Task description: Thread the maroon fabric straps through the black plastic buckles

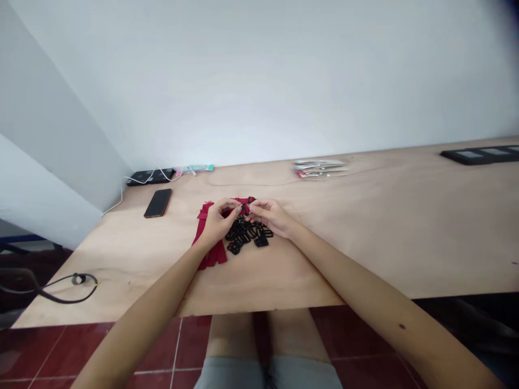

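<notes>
My left hand (219,221) and my right hand (272,215) meet over the middle of a wooden table (365,232). Both pinch a red strap (245,203) between fingertips, with a small black buckle at the pinch point. Under the left hand lie more red straps (211,251), stretched toward me. A heap of black plastic buckles (247,235) sits just below the two hands, touching the right hand's edge.
A dark phone (158,203) lies left of the hands. A black power strip with white cables (150,176) sits at the back left by the wall. Flat packets (320,168) lie at the back. A black tray (480,154) is far right. A black cable (65,289) lies near the left front edge.
</notes>
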`<state>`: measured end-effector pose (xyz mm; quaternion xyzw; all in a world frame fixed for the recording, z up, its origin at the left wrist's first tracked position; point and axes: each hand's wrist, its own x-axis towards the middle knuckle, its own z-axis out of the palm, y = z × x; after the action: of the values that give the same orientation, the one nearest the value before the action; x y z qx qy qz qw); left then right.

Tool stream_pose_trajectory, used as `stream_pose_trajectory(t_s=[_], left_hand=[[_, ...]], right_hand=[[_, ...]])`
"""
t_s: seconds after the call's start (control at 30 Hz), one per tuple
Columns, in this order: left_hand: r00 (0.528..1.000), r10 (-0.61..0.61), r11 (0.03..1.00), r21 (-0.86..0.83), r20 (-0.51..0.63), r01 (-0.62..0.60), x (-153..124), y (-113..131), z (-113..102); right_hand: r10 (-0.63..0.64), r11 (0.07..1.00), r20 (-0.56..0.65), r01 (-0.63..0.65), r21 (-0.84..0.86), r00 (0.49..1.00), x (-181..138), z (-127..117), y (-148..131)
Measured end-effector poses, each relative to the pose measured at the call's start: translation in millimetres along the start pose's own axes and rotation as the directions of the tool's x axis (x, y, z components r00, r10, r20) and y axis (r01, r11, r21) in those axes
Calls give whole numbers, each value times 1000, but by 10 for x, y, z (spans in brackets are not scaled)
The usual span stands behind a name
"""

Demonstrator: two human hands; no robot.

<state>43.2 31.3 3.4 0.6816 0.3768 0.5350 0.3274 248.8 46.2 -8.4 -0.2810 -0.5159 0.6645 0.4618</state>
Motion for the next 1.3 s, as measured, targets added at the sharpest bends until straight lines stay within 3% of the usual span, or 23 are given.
stream_pose_trajectory(t_s=[0.23,0.37,0.47,0.7,0.93,1.17,1.3], left_hand=[[986,79,986,132,148,-99,-62,57,-38],[969,177,947,238,173,-216,-58,34,-72],[963,183,919,314,197,-239,-35,23,-106],[970,157,889,402,188,-221,16,-80,-188],[956,148,866,433,251,-248,21,-115,-200],[942,160,903,342,296,-261,16,-138,-214],[958,140,922,320,249,-218,-6,-131,-201]], right_hand=[[-102,975,-8,99,-197,995,-3,1,50],[-193,932,22,190,-307,981,-6,1,47],[-231,910,32,227,-347,972,1,-11,32],[-139,989,-86,134,-55,987,-13,-56,-84],[-98,959,-81,116,258,992,-58,-23,-221],[-98,948,-148,138,288,984,-20,-70,-199],[-114,977,-159,140,162,981,22,-83,-122]])
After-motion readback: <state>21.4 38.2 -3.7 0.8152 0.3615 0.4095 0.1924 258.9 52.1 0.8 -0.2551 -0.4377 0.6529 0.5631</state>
